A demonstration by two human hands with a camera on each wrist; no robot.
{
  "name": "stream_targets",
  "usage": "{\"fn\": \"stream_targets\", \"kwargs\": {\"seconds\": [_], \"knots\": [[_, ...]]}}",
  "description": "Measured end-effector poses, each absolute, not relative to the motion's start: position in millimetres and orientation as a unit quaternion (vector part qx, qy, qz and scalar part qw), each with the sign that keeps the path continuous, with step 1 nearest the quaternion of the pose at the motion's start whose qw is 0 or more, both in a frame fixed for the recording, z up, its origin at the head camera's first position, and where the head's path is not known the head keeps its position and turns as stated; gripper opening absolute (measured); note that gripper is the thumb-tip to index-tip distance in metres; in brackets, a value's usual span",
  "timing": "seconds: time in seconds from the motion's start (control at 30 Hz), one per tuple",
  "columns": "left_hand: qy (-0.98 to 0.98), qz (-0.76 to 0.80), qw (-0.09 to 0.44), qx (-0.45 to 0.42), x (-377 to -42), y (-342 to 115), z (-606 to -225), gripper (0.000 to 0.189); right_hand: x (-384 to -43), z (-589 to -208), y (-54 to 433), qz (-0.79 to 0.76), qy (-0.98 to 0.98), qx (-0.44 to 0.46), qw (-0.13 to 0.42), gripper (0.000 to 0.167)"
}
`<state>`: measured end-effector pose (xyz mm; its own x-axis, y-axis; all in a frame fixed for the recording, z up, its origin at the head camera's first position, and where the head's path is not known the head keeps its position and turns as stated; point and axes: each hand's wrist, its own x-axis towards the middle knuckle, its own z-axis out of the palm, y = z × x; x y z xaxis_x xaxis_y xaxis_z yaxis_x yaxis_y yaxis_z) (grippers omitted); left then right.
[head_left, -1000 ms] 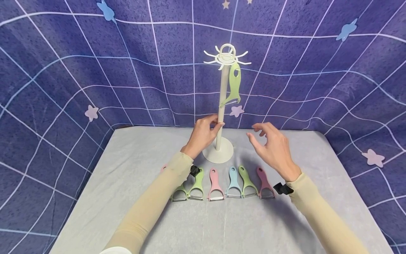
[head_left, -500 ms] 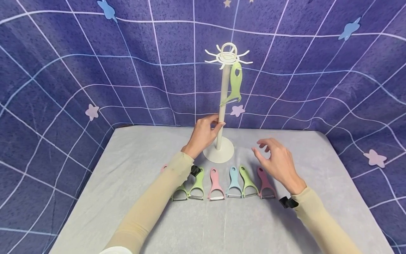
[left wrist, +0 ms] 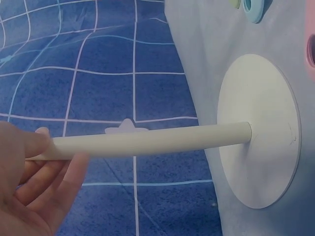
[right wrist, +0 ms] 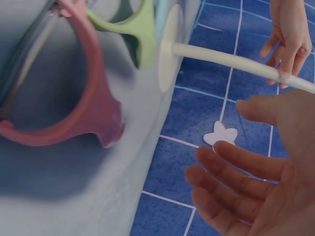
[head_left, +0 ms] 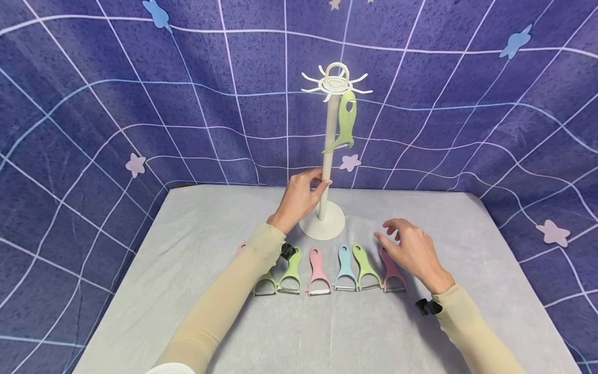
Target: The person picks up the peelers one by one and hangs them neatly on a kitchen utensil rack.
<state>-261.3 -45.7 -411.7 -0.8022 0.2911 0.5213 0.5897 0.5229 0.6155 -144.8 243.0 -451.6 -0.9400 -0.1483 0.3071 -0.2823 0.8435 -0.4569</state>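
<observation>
My left hand (head_left: 301, 198) grips the pole of a cream rack (head_left: 323, 221) between thumb and fingers, low on its upright. A green peeler (head_left: 347, 117) hangs by its handle hole from one of the rack's white hooks. My right hand (head_left: 413, 250) hovers at the right, fingers loosely bent and holding nothing, just over the handle of a dark pink peeler (head_left: 390, 270). In the right wrist view, that same pink peeler (right wrist: 93, 73) looms large, apart from my fingertips (right wrist: 206, 156). The rack's round base (left wrist: 261, 182) shows in the left wrist view.
Along the grey cloth lie a blue peeler (head_left: 344, 267), a green peeler (head_left: 364, 266), a light pink peeler (head_left: 316, 267) and more green ones (head_left: 290, 272). My left sleeve partly covers those at the left. A purple grid-patterned curtain (head_left: 210, 104) stands behind.
My right hand has come down and slightly right, from beside the rack to above the dark pink peeler. The left hand stays on the pole. The hanging peeler has swung slightly.
</observation>
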Motion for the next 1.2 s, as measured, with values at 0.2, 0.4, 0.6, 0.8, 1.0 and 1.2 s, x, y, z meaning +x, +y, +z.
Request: {"fn": "stream_targets", "kwargs": {"seconds": [0.2, 0.4, 0.6, 0.8, 1.0, 1.2], "knots": [[-0.856, -0.410, 0.183, -0.256, -261, -45, -411, 0.021, -141, -459, 250, 0.243, -0.959, 0.101, 0.109, 0.036], [-0.859, -0.410, 0.175, -0.252, -261, -44, -411, 0.021, -136, -462, 258, 0.228, -0.967, 0.082, 0.079, 0.041], [-0.860, -0.411, 0.171, -0.250, -261, -45, -412, 0.022, -131, -460, 263, 0.208, -0.976, 0.059, 0.038, 0.050], [-0.862, -0.405, 0.178, -0.247, -260, -46, -411, 0.021, -129, -456, 262, 0.175, -0.983, 0.052, 0.008, 0.050], [-0.863, -0.409, 0.170, -0.245, -258, -45, -410, 0.021, -124, -455, 263, 0.156, -0.986, 0.054, -0.018, 0.046], [-0.864, -0.404, 0.173, -0.247, -259, -45, -410, 0.021, -121, -455, 264, 0.143, -0.988, 0.043, -0.050, 0.049]]}}
